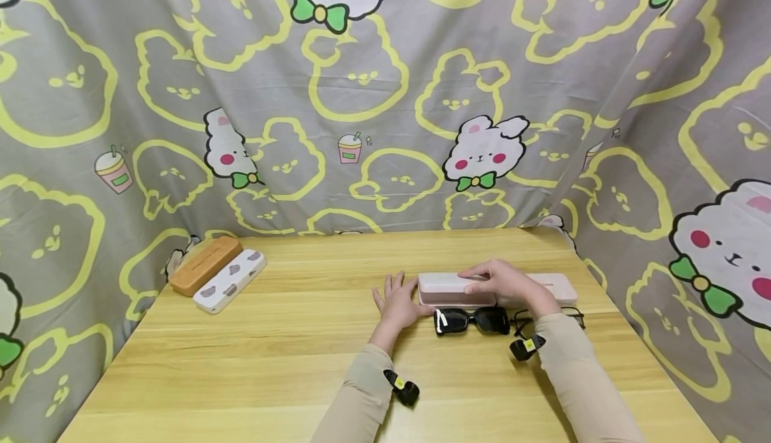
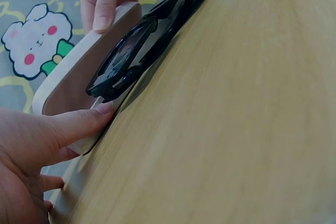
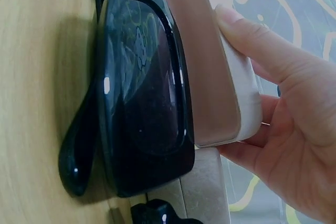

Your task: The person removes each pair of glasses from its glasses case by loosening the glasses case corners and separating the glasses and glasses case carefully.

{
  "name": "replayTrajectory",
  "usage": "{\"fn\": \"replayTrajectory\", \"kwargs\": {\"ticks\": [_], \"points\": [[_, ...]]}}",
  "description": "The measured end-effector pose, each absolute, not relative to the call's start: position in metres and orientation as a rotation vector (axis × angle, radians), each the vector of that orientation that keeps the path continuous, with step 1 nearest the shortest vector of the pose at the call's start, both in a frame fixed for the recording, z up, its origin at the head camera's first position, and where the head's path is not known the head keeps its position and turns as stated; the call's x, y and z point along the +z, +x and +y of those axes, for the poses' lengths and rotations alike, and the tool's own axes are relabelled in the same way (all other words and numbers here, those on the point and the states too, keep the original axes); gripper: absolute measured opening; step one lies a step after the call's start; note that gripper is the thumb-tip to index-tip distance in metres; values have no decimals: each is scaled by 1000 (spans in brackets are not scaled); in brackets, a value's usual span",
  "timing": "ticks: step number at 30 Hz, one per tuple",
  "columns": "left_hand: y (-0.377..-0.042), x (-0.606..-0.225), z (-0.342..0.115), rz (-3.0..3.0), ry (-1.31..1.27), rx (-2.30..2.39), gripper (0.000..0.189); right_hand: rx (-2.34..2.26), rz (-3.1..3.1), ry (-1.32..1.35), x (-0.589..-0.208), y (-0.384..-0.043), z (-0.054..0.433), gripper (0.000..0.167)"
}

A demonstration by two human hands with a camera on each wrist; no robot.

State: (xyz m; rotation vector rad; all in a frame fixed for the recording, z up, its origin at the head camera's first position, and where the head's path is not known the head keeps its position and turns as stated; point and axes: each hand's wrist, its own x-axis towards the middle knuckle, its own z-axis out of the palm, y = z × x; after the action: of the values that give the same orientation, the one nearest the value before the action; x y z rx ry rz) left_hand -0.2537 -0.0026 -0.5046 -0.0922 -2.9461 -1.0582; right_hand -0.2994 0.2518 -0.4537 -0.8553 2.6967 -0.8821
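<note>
A white glasses case with a pinkish-brown lining stands with its lid raised. My right hand pinches that lid, thumb at its front rim and fingers behind. At the case's left end, my left hand spreads its fingers over the table. Its thumb lies straight along the front corner of the case's base. Black sunglasses stand right in front of the case, lenses facing me, hiding most of the base in both wrist views.
Right of the sunglasses lie thin-framed eyeglasses, partly behind my right forearm. A second pale case sits beyond them. At the table's back left rest an orange-brown case and a white case with bear prints. Patterned curtains hang behind the table.
</note>
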Motion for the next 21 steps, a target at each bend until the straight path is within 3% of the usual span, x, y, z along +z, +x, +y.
{"fn": "replayTrajectory", "kwargs": {"ticks": [21], "points": [[-255,-505,-2,-2971,-80,-1044,77,-775,2815,-980,-460,-293,247,45]]}}
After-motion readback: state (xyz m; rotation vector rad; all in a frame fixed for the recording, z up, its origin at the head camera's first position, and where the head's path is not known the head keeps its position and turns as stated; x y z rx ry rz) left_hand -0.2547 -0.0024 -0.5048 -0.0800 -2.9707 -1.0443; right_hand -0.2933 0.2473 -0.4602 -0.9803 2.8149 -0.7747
